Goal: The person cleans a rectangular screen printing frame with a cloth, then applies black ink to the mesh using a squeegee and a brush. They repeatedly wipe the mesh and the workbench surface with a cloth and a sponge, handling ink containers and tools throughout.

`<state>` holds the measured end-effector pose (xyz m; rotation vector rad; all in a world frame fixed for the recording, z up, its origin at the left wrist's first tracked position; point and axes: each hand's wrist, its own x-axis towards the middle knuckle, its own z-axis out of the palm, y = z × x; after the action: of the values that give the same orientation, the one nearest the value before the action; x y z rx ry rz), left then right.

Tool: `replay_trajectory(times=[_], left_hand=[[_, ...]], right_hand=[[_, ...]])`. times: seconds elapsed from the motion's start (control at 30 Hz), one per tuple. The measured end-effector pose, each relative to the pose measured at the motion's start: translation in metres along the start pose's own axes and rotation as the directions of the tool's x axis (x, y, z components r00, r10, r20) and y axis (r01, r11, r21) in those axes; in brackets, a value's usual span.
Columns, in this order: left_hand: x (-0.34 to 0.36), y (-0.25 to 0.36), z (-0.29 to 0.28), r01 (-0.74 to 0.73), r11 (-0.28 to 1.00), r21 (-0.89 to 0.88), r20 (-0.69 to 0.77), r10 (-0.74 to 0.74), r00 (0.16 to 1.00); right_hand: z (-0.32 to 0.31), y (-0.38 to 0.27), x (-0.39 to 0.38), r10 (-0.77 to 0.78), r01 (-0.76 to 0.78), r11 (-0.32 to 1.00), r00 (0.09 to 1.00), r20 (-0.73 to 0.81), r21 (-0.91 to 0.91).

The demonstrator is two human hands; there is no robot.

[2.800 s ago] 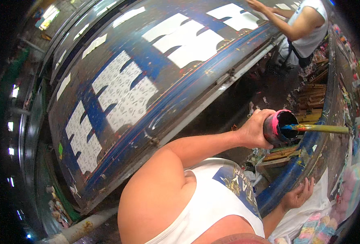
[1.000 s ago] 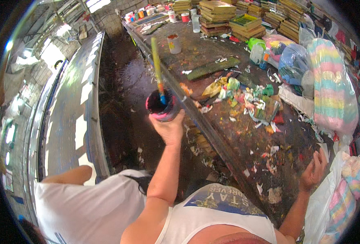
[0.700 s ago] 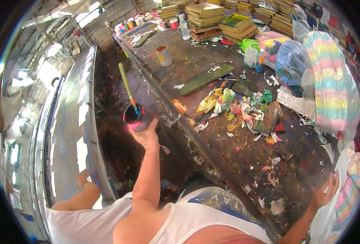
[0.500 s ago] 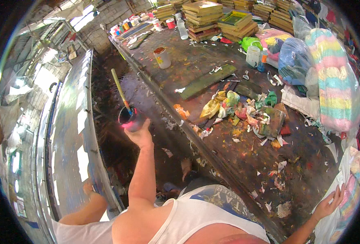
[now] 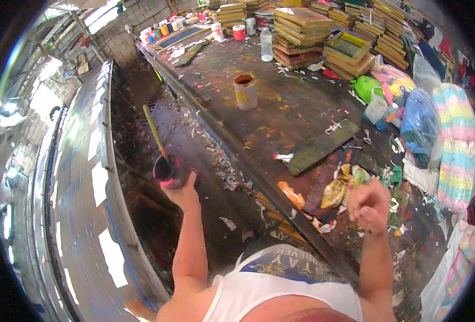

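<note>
The left hand (image 5: 183, 194) grips the near side of the cup (image 5: 179, 173), mouth upward above the floor (image 5: 205, 236), probably so the leaning stick (image 5: 153, 126) won't tip out, while the right hand (image 5: 370, 205), fingers curled, contents unclear, is near the rags (image 5: 335, 192).

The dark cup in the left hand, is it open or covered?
Open: a stick protrudes from the cup through its uncovered mouth.

stained dark table (image 5: 296, 115) | paint-smeared container (image 5: 246, 97) | clear bottle (image 5: 266, 47) | stacked frames (image 5: 300, 33) | dark green board (image 5: 320, 149) | crumpled scraps (image 5: 334, 193)
</note>
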<state>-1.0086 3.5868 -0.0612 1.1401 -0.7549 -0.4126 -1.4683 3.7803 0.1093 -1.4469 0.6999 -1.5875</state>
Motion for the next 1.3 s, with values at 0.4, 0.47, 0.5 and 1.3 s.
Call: replay_trajectory(times=[0.4, 0.47, 0.5, 1.3], left_hand=[[0.127, -0.01, -0.075, -0.025, 0.998, 0.065, -0.028, 0.027, 0.999], [0.148, -0.009, -0.081, -0.006, 0.998, 0.057, -0.033, 0.008, 0.999], [0.157, -0.006, -0.083, -0.1, 0.987, 0.123, -0.022, 0.103, 0.994], [0.521, -0.125, 0.07, -0.01, 0.971, 0.239, -0.098, 0.035, 0.995]], right_hand=[[0.266, 0.125, 0.28, -0.382, -0.549, 0.334, 0.664, 0.642, 0.766], [0.28, 0.125, 0.29, -0.359, -0.576, 0.35, 0.646, 0.674, 0.739], [0.287, 0.127, 0.297, -0.371, -0.586, 0.345, 0.632, 0.68, 0.733], [0.38, 0.352, 0.658, -0.683, -0.525, 0.354, 0.42, 0.598, 0.774]])
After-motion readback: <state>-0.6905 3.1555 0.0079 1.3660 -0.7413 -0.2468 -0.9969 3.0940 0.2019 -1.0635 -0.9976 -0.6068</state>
